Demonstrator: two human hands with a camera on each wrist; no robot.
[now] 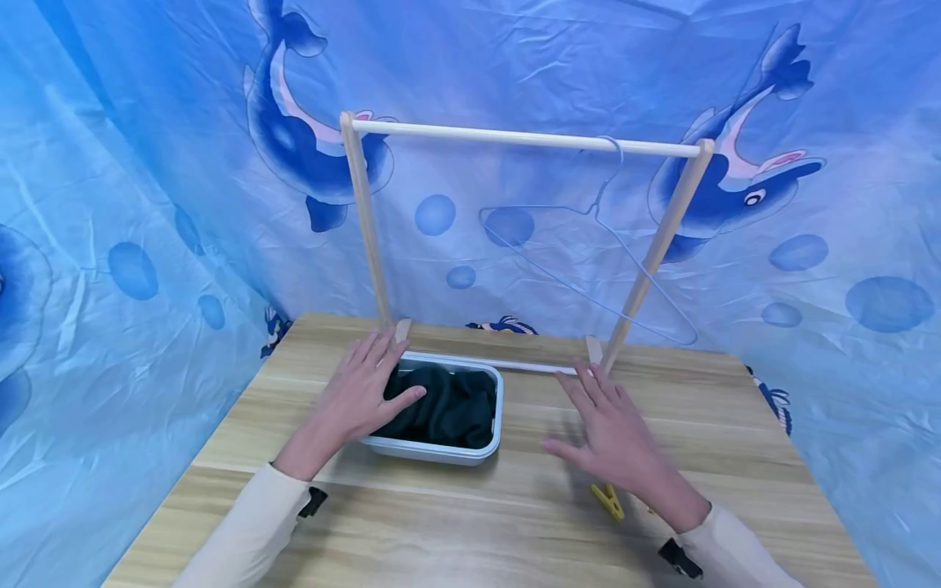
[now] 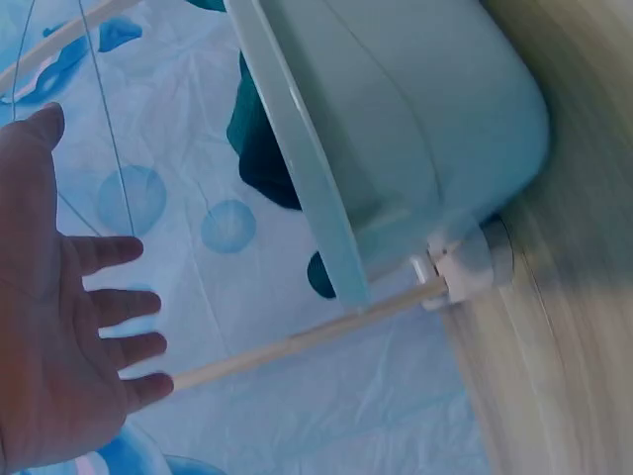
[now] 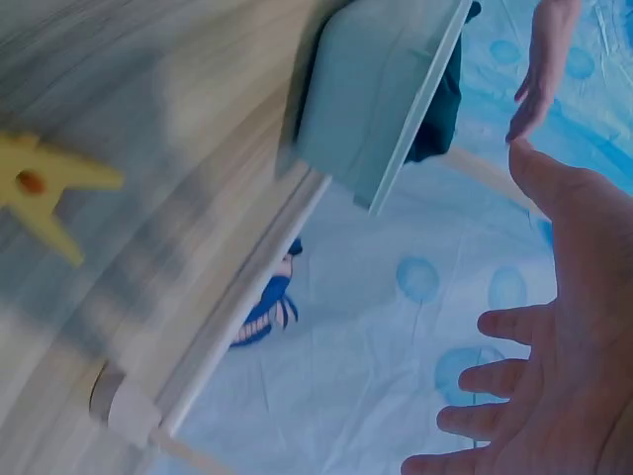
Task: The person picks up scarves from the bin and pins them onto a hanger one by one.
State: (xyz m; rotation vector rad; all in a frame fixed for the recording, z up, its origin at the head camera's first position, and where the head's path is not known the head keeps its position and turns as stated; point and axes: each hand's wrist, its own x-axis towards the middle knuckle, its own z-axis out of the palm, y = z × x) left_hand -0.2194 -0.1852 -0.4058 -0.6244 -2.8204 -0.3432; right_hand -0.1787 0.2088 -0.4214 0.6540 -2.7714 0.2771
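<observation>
My left hand (image 1: 356, 396) is over the left side of a light plastic bin (image 1: 497, 408), fingers spread and holding nothing. Dark green cloth (image 1: 450, 408) lies bunched inside the bin; part of it is hidden by that hand. To the bin's right, my right hand (image 1: 617, 433) hovers over the table with its fingers apart, also holding nothing. Just below it on the table lies a yellow clothespin (image 1: 607, 501), seen closer in the right wrist view as a yellow clip (image 3: 49, 193). The left wrist view shows the left palm (image 2: 49, 346) apart from the bin's wall (image 2: 425, 119).
Behind the bin stands a wooden rack with a white top bar (image 1: 478, 133). A thin wire hanger (image 1: 595, 211) hangs from the bar's right part. The wooden table (image 1: 441, 523) meets blue dolphin-print sheeting (image 1: 456, 65) at the back and sides.
</observation>
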